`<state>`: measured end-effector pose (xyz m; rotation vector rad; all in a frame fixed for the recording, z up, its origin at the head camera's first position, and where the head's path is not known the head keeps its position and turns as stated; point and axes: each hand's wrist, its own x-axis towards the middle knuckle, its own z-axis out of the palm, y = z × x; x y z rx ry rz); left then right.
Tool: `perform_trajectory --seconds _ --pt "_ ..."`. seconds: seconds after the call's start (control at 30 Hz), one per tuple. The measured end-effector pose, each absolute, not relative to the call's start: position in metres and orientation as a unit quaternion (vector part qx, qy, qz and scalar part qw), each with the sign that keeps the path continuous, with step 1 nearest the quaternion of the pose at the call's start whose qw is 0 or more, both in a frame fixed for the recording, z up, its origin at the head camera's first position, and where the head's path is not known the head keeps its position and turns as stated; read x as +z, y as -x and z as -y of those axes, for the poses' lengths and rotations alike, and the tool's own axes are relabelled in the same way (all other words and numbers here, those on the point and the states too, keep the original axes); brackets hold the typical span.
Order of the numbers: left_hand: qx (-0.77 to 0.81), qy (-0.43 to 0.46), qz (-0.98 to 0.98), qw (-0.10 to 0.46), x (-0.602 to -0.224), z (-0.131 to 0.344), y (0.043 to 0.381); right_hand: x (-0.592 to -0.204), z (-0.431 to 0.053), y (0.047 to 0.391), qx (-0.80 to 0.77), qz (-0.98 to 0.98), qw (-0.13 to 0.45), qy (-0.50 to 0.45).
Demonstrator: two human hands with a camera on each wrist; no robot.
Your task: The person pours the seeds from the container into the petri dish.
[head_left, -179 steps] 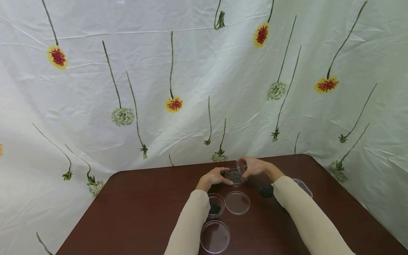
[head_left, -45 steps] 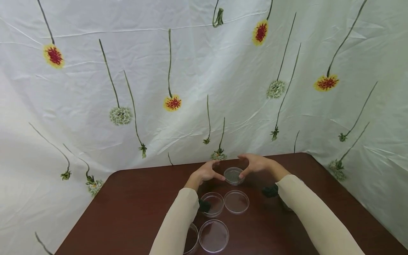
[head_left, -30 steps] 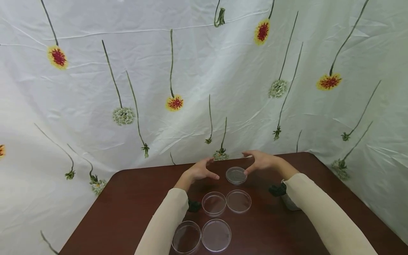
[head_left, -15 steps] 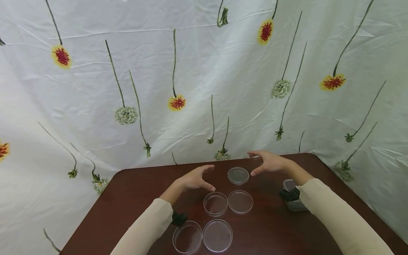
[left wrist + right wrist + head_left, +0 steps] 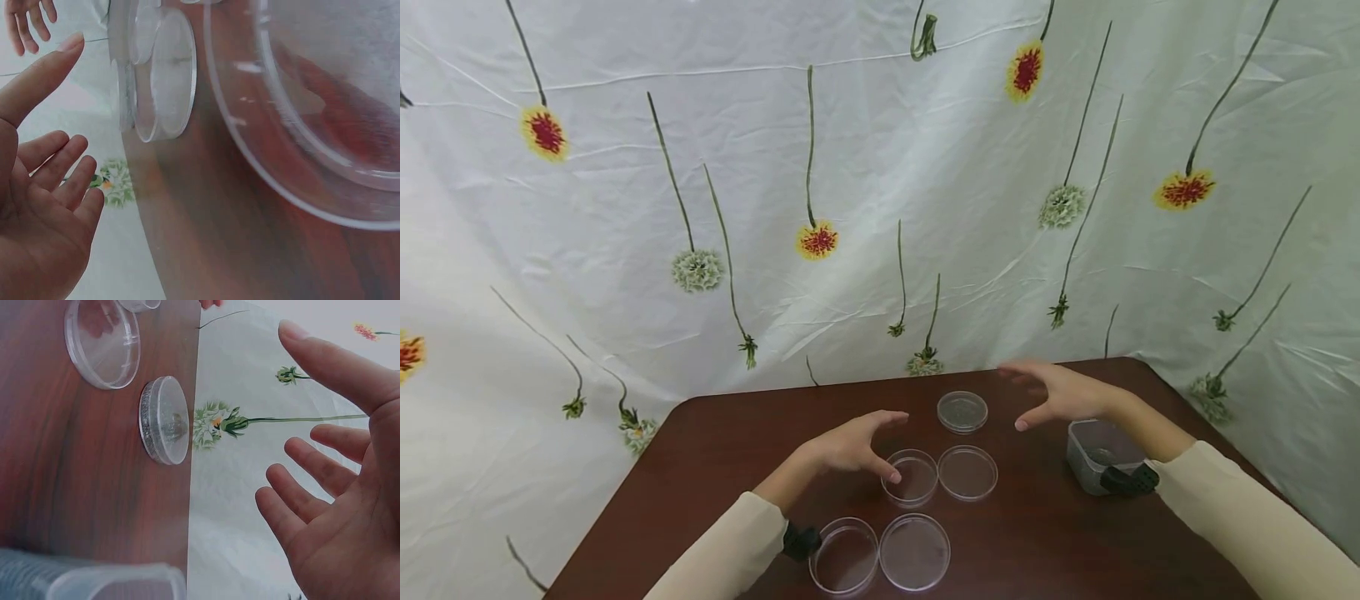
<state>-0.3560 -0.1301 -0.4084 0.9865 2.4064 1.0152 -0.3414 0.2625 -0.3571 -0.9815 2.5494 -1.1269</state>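
Observation:
On the far part of the table, a lidded petri dish [image 5: 962, 412] holds fine greyish grains; the right wrist view shows its lid seated [image 5: 170, 420]. My left hand [image 5: 850, 446] holds nothing, fingers spread, and its thumb overlaps a clear petri dish part [image 5: 913, 487] in the middle row. To the right of the lidded dish hovers my right hand [image 5: 1063, 396], also holding nothing, its thumb and fingers apart. Beside the middle-left part lies another round clear part [image 5: 967, 472]. Two more, a left one [image 5: 846, 562] and a right one [image 5: 914, 552], sit in front.
A clear plastic tub [image 5: 1082, 467] with greyish contents stands at the right, below my right wrist. Dark wrist-camera mounts [image 5: 801, 542] protrude near both cuffs. The brown table [image 5: 737, 450] ends at the back against a white flowered curtain [image 5: 865, 167].
Six seconds ago my right hand held a clear lid at the far dish, which is now covered. Both hands have let go and drawn apart, left hand leftward and nearer, right hand rightward.

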Motion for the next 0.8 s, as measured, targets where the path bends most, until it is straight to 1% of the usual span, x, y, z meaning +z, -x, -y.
perform_trajectory --seconds 0.27,0.5,0.8 --pt "0.338 -0.358 -0.854 0.170 -0.417 0.136 0.346 -0.367 -0.286 0.319 -0.382 -0.861 0.068 0.329" --pt "0.324 -0.358 -0.854 0.191 -0.425 0.138 0.341 -0.382 -0.303 0.306 -0.408 -0.851 0.062 0.326" --pt "0.324 -0.352 -0.854 0.205 -0.430 0.137 0.337 -0.396 -0.314 0.295 -0.416 -0.848 0.029 0.327"
